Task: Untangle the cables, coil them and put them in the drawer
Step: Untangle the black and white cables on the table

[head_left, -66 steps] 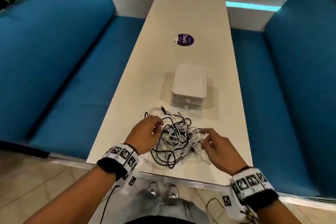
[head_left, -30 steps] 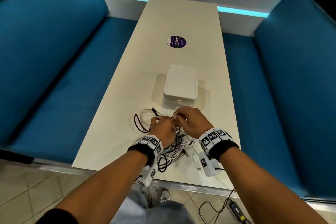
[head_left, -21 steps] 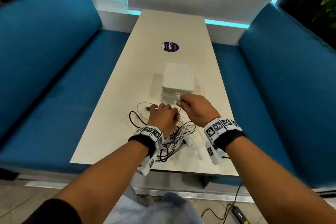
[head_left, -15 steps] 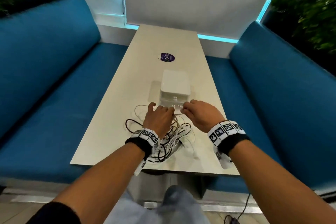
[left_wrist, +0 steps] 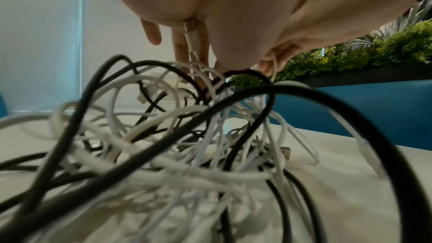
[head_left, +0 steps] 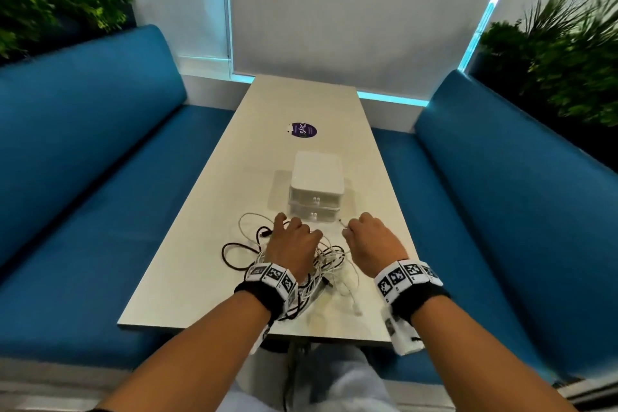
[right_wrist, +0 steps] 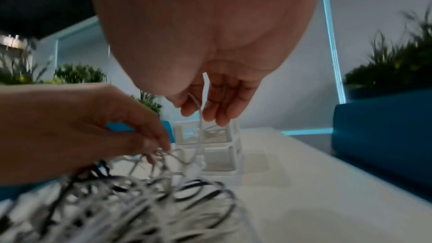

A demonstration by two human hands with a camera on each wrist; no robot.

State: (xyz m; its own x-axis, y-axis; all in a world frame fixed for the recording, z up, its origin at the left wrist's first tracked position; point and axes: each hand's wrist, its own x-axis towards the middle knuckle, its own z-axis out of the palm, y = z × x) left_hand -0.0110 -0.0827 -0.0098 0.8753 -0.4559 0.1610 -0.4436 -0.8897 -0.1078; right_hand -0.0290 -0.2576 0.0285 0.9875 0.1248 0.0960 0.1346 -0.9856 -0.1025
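Observation:
A tangle of black and white cables [head_left: 329,266] lies on the near end of the white table [head_left: 311,104]. My left hand [head_left: 293,242] rests on top of the tangle [left_wrist: 187,154], its fingertips [right_wrist: 163,145] pinching strands, and a white plug [left_wrist: 190,30] lies between its fingers. My right hand [head_left: 366,239] is to the right of the pile and pinches a thin white cable [right_wrist: 199,115] between thumb and fingers, with the end sticking out [head_left: 342,222]. The white two-drawer box [head_left: 316,187] stands just beyond both hands, drawers closed.
Blue bench seats [head_left: 83,197] run along both sides of the table. A purple round sticker [head_left: 302,129] lies past the drawer box. Plants [head_left: 568,60] stand behind the seat backs. A loose black loop [head_left: 234,254] spreads left of the pile.
My hands have drawn apart: the right hand moved right with the white cable end, while the left hand stayed on the tangle. The head view tilted up.

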